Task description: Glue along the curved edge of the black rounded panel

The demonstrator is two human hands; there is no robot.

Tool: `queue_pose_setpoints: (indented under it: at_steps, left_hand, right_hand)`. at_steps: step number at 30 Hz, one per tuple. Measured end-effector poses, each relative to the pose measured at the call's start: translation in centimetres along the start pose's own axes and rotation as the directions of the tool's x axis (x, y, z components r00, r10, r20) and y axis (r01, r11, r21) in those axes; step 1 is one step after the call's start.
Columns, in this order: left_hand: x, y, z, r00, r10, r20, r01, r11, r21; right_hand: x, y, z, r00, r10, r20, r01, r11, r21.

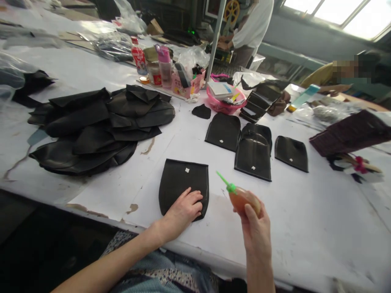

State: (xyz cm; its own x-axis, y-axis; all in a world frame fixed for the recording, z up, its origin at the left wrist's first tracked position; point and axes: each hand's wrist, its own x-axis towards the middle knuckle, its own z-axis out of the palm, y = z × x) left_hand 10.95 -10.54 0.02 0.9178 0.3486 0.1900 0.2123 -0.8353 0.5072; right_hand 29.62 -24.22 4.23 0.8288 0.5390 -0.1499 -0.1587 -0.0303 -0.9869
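Observation:
A black leather-like piece [179,183] with one rounded end and a small white tag near its straight edge lies flat on the table before me. On its lower right part rests my left hand [186,205], fingers stretched out and lying flat. To the right, my right hand [255,219] is wrapped round a squeeze bottle [244,200] of orange-brown liquid. The bottle is raised above the table and tilted, its thin green nozzle pointing up and left, apart from the black piece.
Several similar black pieces [253,156] lie ahead to the right. A large heap of black sheets [100,126] covers the left. Behind stand a pink basket [224,105], a red bottle [139,57] and a pink-lidded bottle [165,69]. Two people [253,28] are farther back.

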Motion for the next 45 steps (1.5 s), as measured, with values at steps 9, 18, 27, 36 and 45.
queue_pose_setpoints:
  at_steps: [9,18,27,36,45]
  left_hand:
    - [3.6,0.4,-3.2,0.964,0.035,0.263,-0.077,0.986,0.151]
    - [3.1,-0.9,-2.2,0.994,-0.024,0.107,0.022,1.0,0.022]
    - [2.6,-0.9,-2.1,0.995,-0.041,0.086,0.043,0.999,-0.013]
    - [2.3,-0.9,-1.8,0.997,-0.057,0.057,0.058,0.998,-0.016]
    - [2.4,-1.0,-2.6,0.989,-0.026,0.147,0.03,0.999,-0.027]
  right_hand:
    - [-4.1,-1.0,-2.8,1.0,-0.006,0.001,0.006,0.998,0.056]
    - [-9.9,0.3,-4.2,0.987,-0.1,-0.129,0.035,0.902,-0.431]
    - [-10.9,1.1,-4.3,0.983,-0.181,0.031,0.165,0.796,-0.583]
    - [-10.5,1.3,-3.1,0.948,-0.292,0.129,0.305,0.714,-0.629]
    - [-10.8,0.3,-2.1,0.811,-0.468,0.351,0.569,0.487,-0.663]
